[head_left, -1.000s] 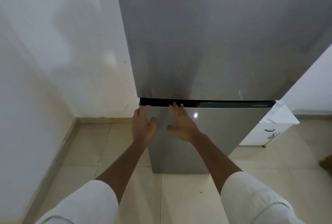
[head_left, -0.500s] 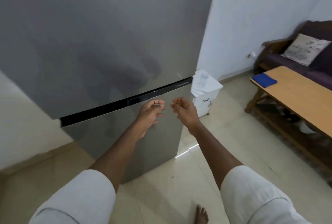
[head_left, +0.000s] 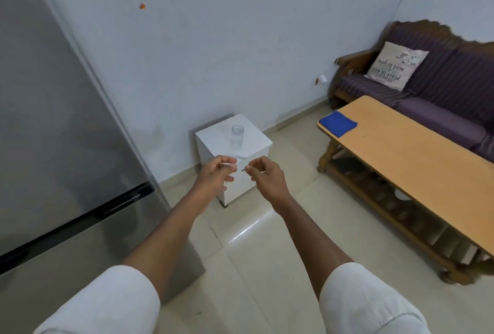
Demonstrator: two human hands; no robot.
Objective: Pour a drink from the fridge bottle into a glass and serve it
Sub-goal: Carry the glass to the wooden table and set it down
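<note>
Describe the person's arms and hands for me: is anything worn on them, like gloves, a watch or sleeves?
Both forearms are bare. The left hand and right hand wear no gloves, and no watch, ring or bracelet is visible. White short sleeves cover the upper arms, ending around the elbows. They look like plain, loose cloth with no print or markings in view.

Two bare forearms reached forward from rolled white sleeves (head_left: 107, 304), roughly parallel. The left hand (head_left: 217, 176) and the right hand (head_left: 266, 177) were raised side by side, close together but apart, each with fingers loosely curled inward and thumb near the fingertips, holding nothing.
</note>
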